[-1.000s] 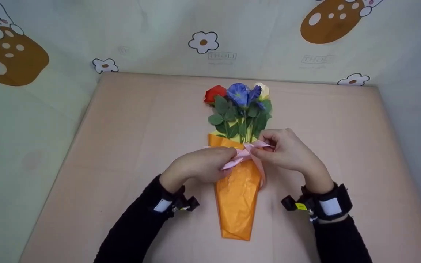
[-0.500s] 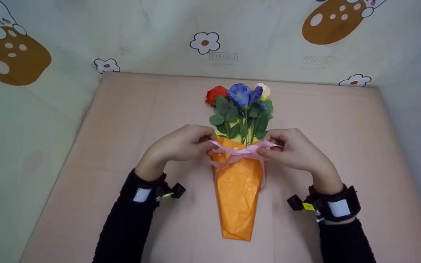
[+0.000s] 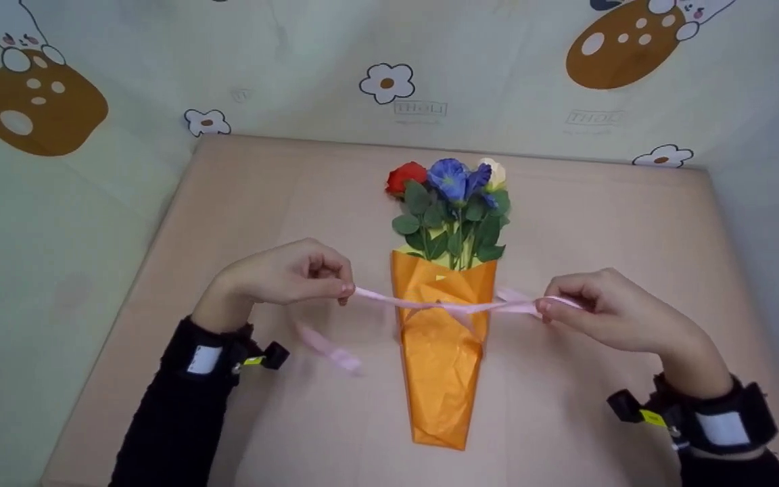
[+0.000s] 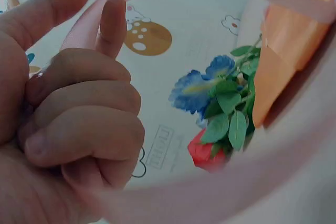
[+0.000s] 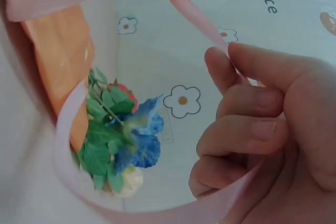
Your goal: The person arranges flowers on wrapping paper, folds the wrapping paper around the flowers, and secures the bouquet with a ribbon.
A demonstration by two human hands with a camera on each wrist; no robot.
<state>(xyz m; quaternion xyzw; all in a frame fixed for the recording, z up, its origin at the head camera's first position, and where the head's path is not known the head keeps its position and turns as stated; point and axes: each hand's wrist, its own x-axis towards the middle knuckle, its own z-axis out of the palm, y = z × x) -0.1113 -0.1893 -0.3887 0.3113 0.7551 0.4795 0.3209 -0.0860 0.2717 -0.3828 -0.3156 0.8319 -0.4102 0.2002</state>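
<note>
A bouquet lies upright in the head view, wrapped in orange paper (image 3: pixel 440 385), with a red rose (image 3: pixel 406 178), a blue flower (image 3: pixel 449 181) and a cream flower (image 3: pixel 496 174) at its top. Across the wrap stretches a pink ribbon (image 3: pixel 376 295), crossed over itself near the middle. To the left, my left hand (image 3: pixel 285 274) pinches one end, and a loose tail dangles below it. My right hand (image 3: pixel 616 312) pinches the other end between thumb and fingertips, right of the bouquet. In both wrist views the remaining fingers are curled, and slack ribbon (image 5: pixel 178 214) loops below the right hand.
A pinkish-beige table surface (image 3: pixel 241 196) lies under the bouquet. Behind it rises a pale cloth (image 3: pixel 308 67) printed with flowers and brown spotted shapes. Each wrist wears a black strap with a small camera (image 3: pixel 274 355).
Both hands have moved apart from the middle of the wrap, left hand leftward and right hand rightward. The ribbon between them has drawn nearly straight, and a loose tail now swings below the left hand.
</note>
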